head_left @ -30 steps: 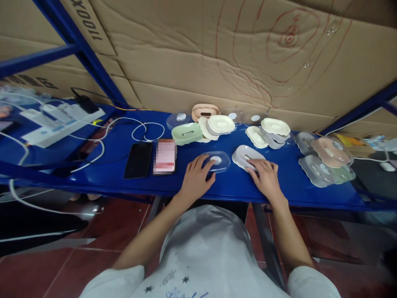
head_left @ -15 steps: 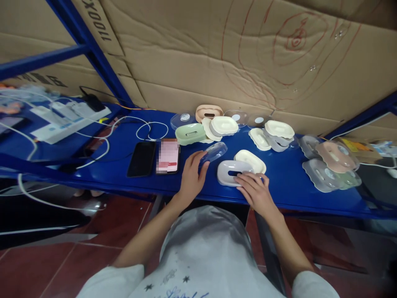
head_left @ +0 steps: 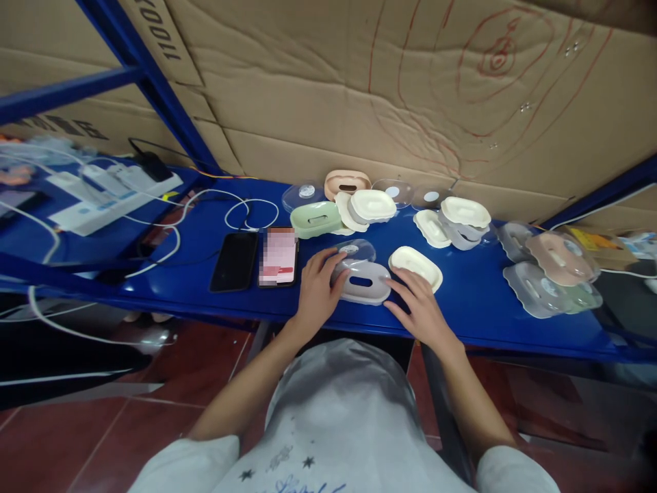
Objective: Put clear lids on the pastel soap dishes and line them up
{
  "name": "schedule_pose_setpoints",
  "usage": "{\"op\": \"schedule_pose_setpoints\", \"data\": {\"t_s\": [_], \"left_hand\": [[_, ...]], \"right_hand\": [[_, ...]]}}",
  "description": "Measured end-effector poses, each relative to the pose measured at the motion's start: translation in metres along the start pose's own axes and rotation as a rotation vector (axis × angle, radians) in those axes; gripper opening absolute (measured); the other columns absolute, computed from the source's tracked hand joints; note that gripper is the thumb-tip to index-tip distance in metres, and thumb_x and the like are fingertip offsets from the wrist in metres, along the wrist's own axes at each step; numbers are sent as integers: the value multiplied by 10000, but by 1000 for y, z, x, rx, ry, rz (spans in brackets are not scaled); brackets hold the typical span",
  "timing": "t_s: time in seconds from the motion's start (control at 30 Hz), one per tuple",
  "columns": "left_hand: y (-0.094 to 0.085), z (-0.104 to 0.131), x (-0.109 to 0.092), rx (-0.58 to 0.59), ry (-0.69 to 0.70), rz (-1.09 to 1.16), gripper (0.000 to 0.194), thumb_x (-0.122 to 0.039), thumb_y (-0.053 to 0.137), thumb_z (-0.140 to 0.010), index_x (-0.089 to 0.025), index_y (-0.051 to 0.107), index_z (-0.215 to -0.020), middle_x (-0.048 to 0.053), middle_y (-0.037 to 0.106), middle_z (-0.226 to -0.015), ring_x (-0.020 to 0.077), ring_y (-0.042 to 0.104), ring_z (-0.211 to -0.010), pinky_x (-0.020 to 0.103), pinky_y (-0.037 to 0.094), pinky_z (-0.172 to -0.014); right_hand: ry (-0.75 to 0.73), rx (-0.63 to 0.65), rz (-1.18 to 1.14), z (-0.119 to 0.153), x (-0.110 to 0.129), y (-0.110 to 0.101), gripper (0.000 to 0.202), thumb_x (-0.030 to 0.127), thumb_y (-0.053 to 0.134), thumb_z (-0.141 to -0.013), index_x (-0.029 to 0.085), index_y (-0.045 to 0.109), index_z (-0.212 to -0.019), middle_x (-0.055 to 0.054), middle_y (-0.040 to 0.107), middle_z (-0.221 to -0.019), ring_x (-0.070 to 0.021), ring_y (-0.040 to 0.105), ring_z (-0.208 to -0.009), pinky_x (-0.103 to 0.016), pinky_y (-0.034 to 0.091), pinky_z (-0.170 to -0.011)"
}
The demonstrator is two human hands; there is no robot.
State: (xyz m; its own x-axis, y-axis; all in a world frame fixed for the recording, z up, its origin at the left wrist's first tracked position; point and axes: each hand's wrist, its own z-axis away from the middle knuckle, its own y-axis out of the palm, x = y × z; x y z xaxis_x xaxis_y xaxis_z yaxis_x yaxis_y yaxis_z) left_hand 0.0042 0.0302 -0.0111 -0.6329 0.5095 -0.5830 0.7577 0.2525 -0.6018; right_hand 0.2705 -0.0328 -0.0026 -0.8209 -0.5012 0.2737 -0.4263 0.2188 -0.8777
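A pale grey oval box part with a dark slot (head_left: 365, 292) lies near the table's front edge. My left hand (head_left: 319, 286) is at its left end, thumb and fingers apart, touching it. At its right end is my right hand (head_left: 418, 308), fingers spread, the fingertips close to its rim. Behind the grey part lies a clear lid with a round sticker (head_left: 359, 249), partly covered by it and by my left fingers. A cream oval tray (head_left: 415, 266) sits just beyond my right fingers.
Several cream, green (head_left: 315, 219) and peach (head_left: 348, 183) box parts stand along the back. More parts are stacked at the right (head_left: 536, 287). Two phones (head_left: 234, 262) and a power strip (head_left: 116, 202) with cables lie to the left.
The grey slotted part has moved left, away from the cream tray and over the clear lid. The clear lid, earlier raised at my left hand, now lies flat. My right hand has shifted slightly left.
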Motion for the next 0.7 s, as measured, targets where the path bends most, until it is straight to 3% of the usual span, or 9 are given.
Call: {"op": "schedule_pose_setpoints", "data": {"t_s": [0.1,0.17,0.27,0.33,0.47,0.53,0.63,0.7], "left_hand": [[-1,-1,-2,-15,-39,-66,381,-322,491,-1101,-233,634,-1442,169,477,-1621,353,457,-1509,594,390,-1225],[-3,0,-7,-39,-31,-93,375,-312,474,-1103,-244,649,-1427,160,414,-1677,363,397,-1555,621,338,-1239],[-7,4,-16,-17,64,-95,239,-343,570,-1069,-248,754,-1188,118,653,-1445,308,589,-1361,547,383,-1179],[-8,7,-21,90,183,-104,185,-376,646,-1026,-253,769,-1087,81,743,-1274,287,651,-1242,517,393,-1133],[-7,8,-23,336,441,-111,277,-390,664,-1030,-242,735,-1253,67,776,-1244,283,661,-1239,498,372,-1126],[-7,7,-22,319,440,-110,263,-347,608,-1078,-232,721,-1285,67,788,-1237,264,682,-1202,481,380,-1114],[-10,4,-19,221,327,-54,277,-360,546,-1117,-234,712,-1299,75,785,-1270,248,704,-1165,457,415,-1081],[-11,3,-17,198,297,-10,303,-390,533,-1124,-237,697,-1327,78,779,-1289,243,707,-1162,448,429,-1072]], "right_hand": [[154,-25,145,7,-14,-1,561,478,532,-1086,308,457,-1615,-136,469,-1674,-369,407,-1565,-679,284,-1261],[261,-59,178,14,-24,-2,600,515,512,-1087,278,425,-1631,-172,464,-1669,-388,420,-1551,-699,313,-1226],[336,-133,177,22,-35,-1,583,515,512,-1083,237,476,-1595,-203,496,-1633,-399,458,-1517,-659,408,-1179],[325,-166,150,25,-41,0,548,484,523,-1082,217,526,-1560,-198,550,-1585,-391,456,-1517,-628,437,-1185],[276,-178,76,27,-46,2,528,445,549,-1077,207,550,-1548,-179,578,-1551,-369,437,-1531,-617,431,-1228],[266,-176,48,26,-44,1,521,438,551,-1078,216,551,-1550,-182,535,-1586,-371,427,-1541,-631,425,-1235],[219,-96,-21,24,-35,-2,518,433,546,-1085,275,527,-1579,-161,446,-1666,-356,398,-1572,-619,412,-1255],[190,-15,-86,21,-26,-4,609,459,570,-1076,319,422,-1649,-136,336,-1740,-342,363,-1599,-589,414,-1264]]}}
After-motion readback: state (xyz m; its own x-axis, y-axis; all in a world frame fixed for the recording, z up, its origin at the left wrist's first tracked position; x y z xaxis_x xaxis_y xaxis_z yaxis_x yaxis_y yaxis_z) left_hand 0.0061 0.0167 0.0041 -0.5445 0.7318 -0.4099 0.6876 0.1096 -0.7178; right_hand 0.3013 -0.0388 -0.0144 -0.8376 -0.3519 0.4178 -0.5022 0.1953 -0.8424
